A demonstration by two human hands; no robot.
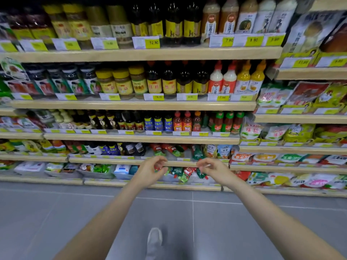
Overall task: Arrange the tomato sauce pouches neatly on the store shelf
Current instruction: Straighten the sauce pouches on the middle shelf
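Observation:
Red and green tomato sauce pouches (185, 174) lie jumbled on the lowest shelf, between my two hands. More red and green pouches (167, 149) lie tumbled on the shelf above, some on their sides. My left hand (152, 168) reaches forward in front of the lower shelf edge, fingers curled and apart, holding nothing. My right hand (212, 167) hovers at the same height just right of the pouches, fingers loosely bent, nothing in it. Both hands are close to the lower pouches; I cannot tell whether they touch them.
Wooden shelves (131, 136) carry sauce bottles, jars and yellow price tags. White Heinz pouches (218, 150) stand right of the upper tomato pouches. Bagged goods (293, 180) fill the right-hand shelving. Grey tiled floor (56, 212) lies below, with my shoe (155, 238) on it.

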